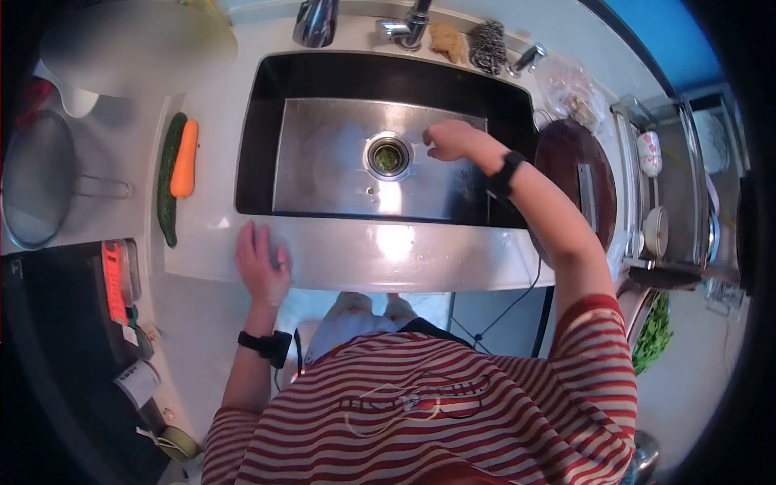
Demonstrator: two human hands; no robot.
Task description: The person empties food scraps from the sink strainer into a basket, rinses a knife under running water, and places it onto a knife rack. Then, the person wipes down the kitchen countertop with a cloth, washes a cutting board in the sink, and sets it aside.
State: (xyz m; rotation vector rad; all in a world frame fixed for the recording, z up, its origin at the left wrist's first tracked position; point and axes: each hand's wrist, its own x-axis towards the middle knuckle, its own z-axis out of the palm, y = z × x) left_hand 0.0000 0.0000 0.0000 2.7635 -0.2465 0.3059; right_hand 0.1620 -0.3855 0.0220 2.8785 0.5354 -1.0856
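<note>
My left hand (263,263) rests on the white counter's front edge, left of the sink's near corner, fingers spread and holding nothing. Over the steel sink (323,145), my right hand (450,139) hovers just right of the drain with its fingers curled in. Whatever those fingers may hold is hidden. Green scraps lie inside the drain basket (388,158), and a small green bit (369,191) sits on the sink floor below it. To the left, a cucumber (168,182) and a peeled-looking carrot (186,158) lie side by side on the counter.
A faucet (408,28), a sponge (447,42) and a steel scrubber (487,47) line the sink's back. At right are a dark oval lid-like object (566,162), a plastic bag (570,85) and a dish rack (655,194). A strainer (40,178) lies far left.
</note>
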